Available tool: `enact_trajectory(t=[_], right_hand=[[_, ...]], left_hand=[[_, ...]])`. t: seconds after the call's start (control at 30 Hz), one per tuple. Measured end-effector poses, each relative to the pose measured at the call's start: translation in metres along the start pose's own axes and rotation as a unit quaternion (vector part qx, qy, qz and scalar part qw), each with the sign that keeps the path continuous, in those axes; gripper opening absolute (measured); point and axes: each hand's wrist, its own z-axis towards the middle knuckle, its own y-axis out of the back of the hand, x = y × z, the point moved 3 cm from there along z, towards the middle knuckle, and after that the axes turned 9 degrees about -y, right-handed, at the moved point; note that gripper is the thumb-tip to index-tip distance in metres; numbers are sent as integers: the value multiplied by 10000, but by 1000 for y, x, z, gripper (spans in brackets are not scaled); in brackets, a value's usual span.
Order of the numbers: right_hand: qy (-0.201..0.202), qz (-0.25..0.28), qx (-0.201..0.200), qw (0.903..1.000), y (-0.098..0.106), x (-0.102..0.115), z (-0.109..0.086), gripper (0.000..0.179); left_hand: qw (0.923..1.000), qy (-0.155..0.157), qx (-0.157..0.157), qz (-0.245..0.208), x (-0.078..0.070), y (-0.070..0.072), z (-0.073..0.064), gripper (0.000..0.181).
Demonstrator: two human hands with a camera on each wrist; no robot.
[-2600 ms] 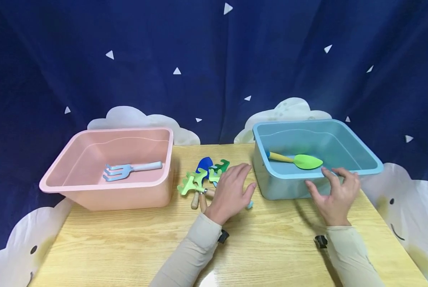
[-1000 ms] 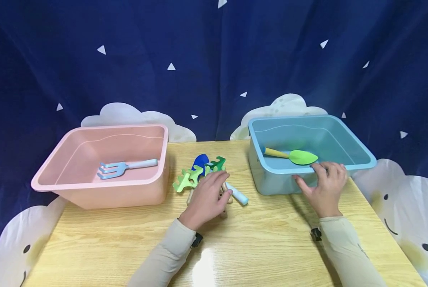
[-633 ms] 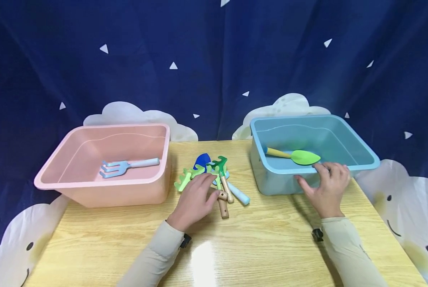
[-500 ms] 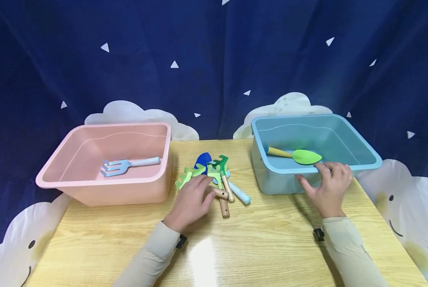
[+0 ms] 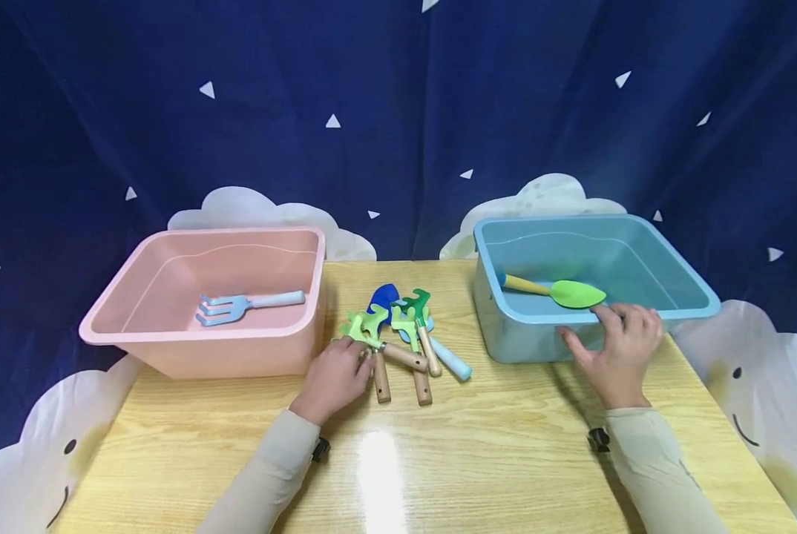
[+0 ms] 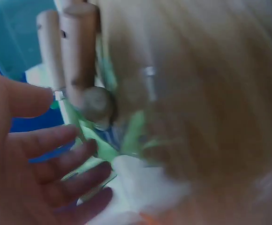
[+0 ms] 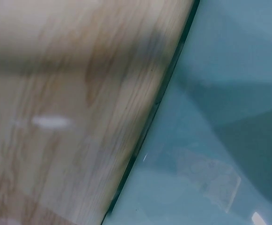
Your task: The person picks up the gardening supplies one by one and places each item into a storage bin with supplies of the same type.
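A pile of small garden tools lies on the table between two bins. My left hand (image 5: 335, 378) is at the pile's left side, fingertips right at the light green heads of the hand rakes (image 5: 374, 319). In the left wrist view its fingers are spread beside the wooden handles (image 6: 79, 47), with nothing between thumb and fingers. My right hand (image 5: 622, 356) holds the near rim of the blue bin (image 5: 519, 337), thumb outside and fingertips over the edge. Inside that bin lies a green trowel (image 5: 577, 294) with a yellow handle. The right wrist view shows no fingers.
A pink bin (image 5: 205, 360) at the left holds a light blue hand fork (image 5: 228, 308). Also in the pile are a dark blue shovel head (image 5: 384, 297), a dark green rake (image 5: 416, 302) and a light blue handle (image 5: 452, 360). A navy curtain (image 5: 398, 89) hangs behind the table.
My left hand has moved left and nearer across the pile, uncovering several wooden handles. The right hand has settled on the blue bin's rim and stays there.
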Motion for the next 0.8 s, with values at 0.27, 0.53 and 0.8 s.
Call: enact_trajectory(t=[0.27,0.53,0.8], right_hand=[[-40,-15,-8,10000,1,3,0,72],[-19,-26,-53,10000,3,2,0,72],[18,-33,-30,10000,2,2,0,70]], left_hand=[[9971,252,722,-66,10,-8,4,26],[9912,375,1265,-118,10,-11,24,38],[9892,435,1390,146,9,-18,45,39]])
